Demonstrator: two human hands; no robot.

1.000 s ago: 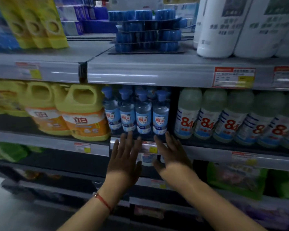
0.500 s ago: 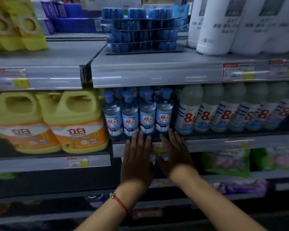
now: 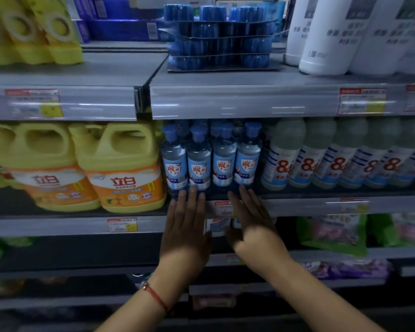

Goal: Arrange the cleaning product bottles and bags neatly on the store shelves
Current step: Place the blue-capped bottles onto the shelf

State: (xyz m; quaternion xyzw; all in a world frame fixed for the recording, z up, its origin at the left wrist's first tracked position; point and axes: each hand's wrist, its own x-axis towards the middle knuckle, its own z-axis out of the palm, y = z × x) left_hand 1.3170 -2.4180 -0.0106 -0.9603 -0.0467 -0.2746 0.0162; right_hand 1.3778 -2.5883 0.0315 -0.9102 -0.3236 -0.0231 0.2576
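Note:
Several clear bottles with blue caps and blue labels (image 3: 211, 159) stand in a tight row at the front of the middle shelf (image 3: 297, 204). My left hand (image 3: 185, 224) has straight fingers whose tips touch the bases of the two left bottles. My right hand (image 3: 252, 221) is flat too, its fingertips at the base of the rightmost bottle. Neither hand grips anything.
Yellow jugs with orange labels (image 3: 122, 168) stand left of the blue bottles, white "84" bottles (image 3: 321, 156) to their right. On the shelf above lie blue puck packs (image 3: 221, 39), tall white bottles (image 3: 333, 34) and yellow packs (image 3: 34, 29). Green bags (image 3: 333, 233) sit on the shelf below.
Both hands have risen a little and pressed forward against the bases of the blue-capped bottles. The view has shifted slightly to the left.

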